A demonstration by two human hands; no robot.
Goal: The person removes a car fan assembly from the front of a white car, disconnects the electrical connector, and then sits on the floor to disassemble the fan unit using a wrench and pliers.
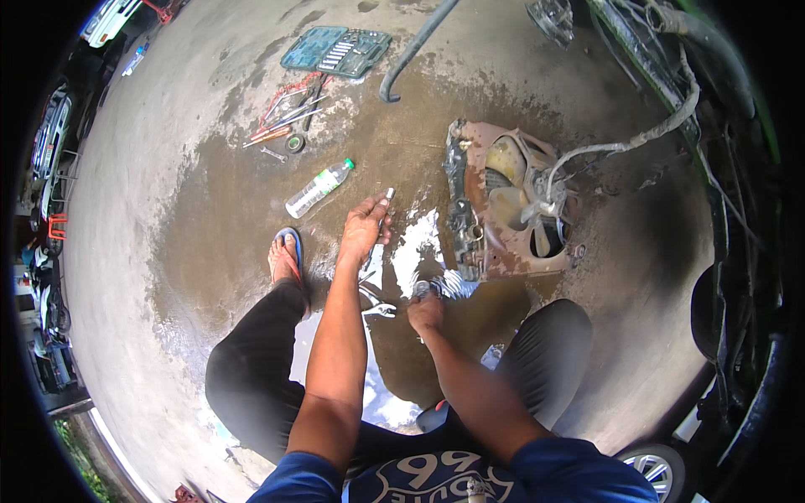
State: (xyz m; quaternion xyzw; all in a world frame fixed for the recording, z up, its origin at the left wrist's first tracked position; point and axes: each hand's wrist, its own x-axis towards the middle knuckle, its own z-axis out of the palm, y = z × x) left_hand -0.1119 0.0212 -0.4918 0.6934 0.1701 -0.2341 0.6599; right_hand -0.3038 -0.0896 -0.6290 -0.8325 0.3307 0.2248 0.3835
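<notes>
My left hand (pixel 365 228) is closed around a slim tool with a silver cylindrical end (pixel 389 194); its exact kind I cannot make out. Lower and to the right, my right hand (pixel 426 312) grips a small round greyish part (pixel 421 289) at the puddle (pixel 417 251), where ripples show beside it. Silver pliers (pixel 379 309) lie on the wet floor between my forearms. A rusty radiator with a fan (pixel 509 210) lies flat just beyond my right hand. To the left of my left hand, a clear plastic bottle with a green cap (pixel 320 189) lies on its side.
A green socket-set case (pixel 335 52) lies spread at the far side. Several screwdrivers and wrenches (pixel 288 117) lie nearer, beside a roll of black tape (pixel 295 143). A bent grey pipe (pixel 415 52) reaches in from above. Vehicle frame and hoses (pixel 688 109) stand at right.
</notes>
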